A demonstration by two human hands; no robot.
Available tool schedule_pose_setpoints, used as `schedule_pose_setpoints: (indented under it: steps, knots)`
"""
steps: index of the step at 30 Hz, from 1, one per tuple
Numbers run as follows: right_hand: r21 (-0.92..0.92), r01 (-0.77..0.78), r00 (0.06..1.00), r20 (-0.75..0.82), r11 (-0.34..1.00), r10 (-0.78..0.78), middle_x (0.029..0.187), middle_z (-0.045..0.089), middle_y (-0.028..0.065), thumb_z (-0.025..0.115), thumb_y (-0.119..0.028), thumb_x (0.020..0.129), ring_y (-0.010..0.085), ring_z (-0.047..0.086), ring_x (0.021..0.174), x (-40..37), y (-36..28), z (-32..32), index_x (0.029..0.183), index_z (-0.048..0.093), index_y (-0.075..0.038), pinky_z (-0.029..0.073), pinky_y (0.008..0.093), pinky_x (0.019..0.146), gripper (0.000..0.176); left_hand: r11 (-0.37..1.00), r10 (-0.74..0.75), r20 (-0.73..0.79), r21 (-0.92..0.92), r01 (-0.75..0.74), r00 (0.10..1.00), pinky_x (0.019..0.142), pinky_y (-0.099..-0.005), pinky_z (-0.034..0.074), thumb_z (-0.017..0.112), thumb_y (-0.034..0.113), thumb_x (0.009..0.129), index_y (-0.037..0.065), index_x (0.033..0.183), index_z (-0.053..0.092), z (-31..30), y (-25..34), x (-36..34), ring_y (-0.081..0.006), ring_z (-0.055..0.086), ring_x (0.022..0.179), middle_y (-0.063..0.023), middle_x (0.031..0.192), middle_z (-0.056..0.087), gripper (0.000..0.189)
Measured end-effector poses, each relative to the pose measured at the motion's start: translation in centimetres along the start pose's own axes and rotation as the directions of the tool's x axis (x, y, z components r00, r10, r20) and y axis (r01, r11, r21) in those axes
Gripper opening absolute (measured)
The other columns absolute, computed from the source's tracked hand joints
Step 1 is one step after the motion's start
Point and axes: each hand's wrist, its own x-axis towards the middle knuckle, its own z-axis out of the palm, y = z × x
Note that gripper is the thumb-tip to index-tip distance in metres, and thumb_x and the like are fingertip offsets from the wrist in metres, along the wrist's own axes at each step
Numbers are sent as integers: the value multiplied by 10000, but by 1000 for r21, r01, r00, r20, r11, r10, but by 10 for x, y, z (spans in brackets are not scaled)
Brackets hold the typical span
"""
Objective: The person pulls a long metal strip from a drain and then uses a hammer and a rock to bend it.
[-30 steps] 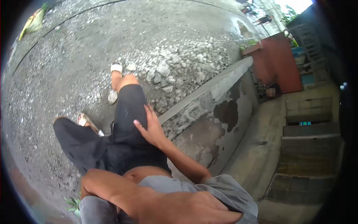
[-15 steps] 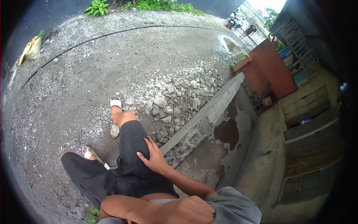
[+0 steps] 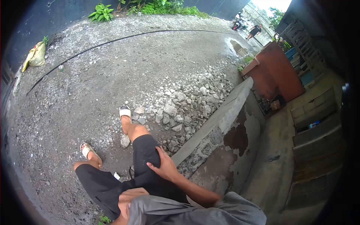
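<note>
My right hand (image 3: 165,165) rests on the right thigh of my black shorts (image 3: 145,152), its fingers spread and the thumb apart. Low in the view, my left hand (image 3: 128,198) is closed at the hem of my grey shirt (image 3: 168,210), with a fold of cloth running out from it. The shirt hides part of that hand. Both knees are bent, and my feet in cream slides (image 3: 125,111) are on the gravel ground. Beside my right leg is a low concrete wall (image 3: 210,146) with peeling plaster.
Broken rocks (image 3: 180,107) are heaped along the wall. A black hose or cable (image 3: 123,37) curves across the gravel. A stuffed sack (image 3: 36,55) lies at left. Farther off are a rusty red panel (image 3: 275,71), a puddle (image 3: 238,48), a motorcycle (image 3: 240,23) and a person (image 3: 255,31).
My left arm lay across my bare belly; now its hand has come down to the shirt hem, and the shirt covers my belly. My left foot has shifted. My right hand stays on the thigh.
</note>
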Motion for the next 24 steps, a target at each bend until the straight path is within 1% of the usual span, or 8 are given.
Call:
schedule_pose_setpoints:
  steps: [3, 5, 6, 9, 13, 19, 21, 24]
  knots:
    - [2, 23, 1000, -10, 1000, -23, 1359, 399, 313, 716, -422, 766, 427, 415, 1257, 5, -1, 3, 1346, 360, 24, 368, 423, 1034, 814, 892, -185, -269, 357, 276, 945, 582, -366, 469, 435, 263, 958, -69, 687, 582, -44, 10, -45, -291, 584, 578, -169, 652, 611, 454]
    - [115, -33, 999, -8, 993, 35, 1295, 460, 317, 746, -374, 748, 431, 461, 1212, 9, -4, -4, 1320, 380, 27, 400, 423, 992, 788, 448, -378, -402, 708, 545, 834, 681, -366, 452, 477, 247, 936, -13, 668, 593, -60, 32, -62, -283, 590, 614, -121, 630, 601, 391]
    - [131, -22, 1000, -16, 991, 24, 1265, 483, 313, 756, -339, 742, 432, 481, 1188, 10, -1, -3, 1311, 386, 26, 410, 423, 974, 771, 364, -398, -464, 712, 601, 791, 753, -357, 425, 559, 198, 880, 33, 691, 613, -69, 39, -74, -275, 601, 675, -86, 657, 611, 257]
    - [164, -7, 1000, -24, 987, 11, 1218, 515, 305, 766, -253, 735, 436, 509, 1147, 13, 2, -2, 1308, 384, 24, 418, 424, 951, 743, 179, -239, -530, 799, 574, 813, 779, -360, 418, 620, 152, 826, 41, 742, 634, -82, 45, -102, -259, 612, 766, -81, 731, 638, 140]
    - [154, -33, 999, 30, 988, 29, 1300, 442, 304, 753, -203, 756, 425, 439, 1228, 13, -7, -4, 1357, 326, 22, 354, 421, 1026, 770, 36, -283, -509, 841, 540, 813, 839, -332, 347, 692, 221, 787, 113, 806, 665, -90, 36, -124, -171, 556, 884, 16, 794, 632, 113]
    - [-91, 357, 922, 193, 930, -335, 1472, 175, 299, 748, -242, 732, 475, 180, 1367, 58, -51, -35, 1392, 263, 35, 186, 516, 1112, 864, 12, -346, -371, 917, 400, 862, 765, -304, 339, 684, 267, 800, 157, 831, 666, -110, 35, -117, -118, 516, 750, 60, 723, 592, 115]
    - [-139, 419, 895, 228, 897, -383, 1462, 225, 285, 739, -319, 734, 490, 203, 1352, 87, -73, -41, 1373, 313, 36, 188, 544, 1103, 846, 63, -322, -291, 943, 327, 901, 733, -290, 346, 697, 246, 786, 165, 837, 665, -132, 29, -114, -115, 503, 692, 68, 716, 590, 102]
    - [-131, 778, 542, 633, 614, -552, 1419, 388, 194, 698, -353, 744, 392, 298, 1350, 134, -75, -21, 1220, 521, -29, 191, 589, 1074, 602, 268, -394, -111, 936, 229, 912, 703, -275, 366, 690, 260, 801, 161, 848, 660, -170, 7, -100, -107, 508, 639, 66, 695, 569, 114]
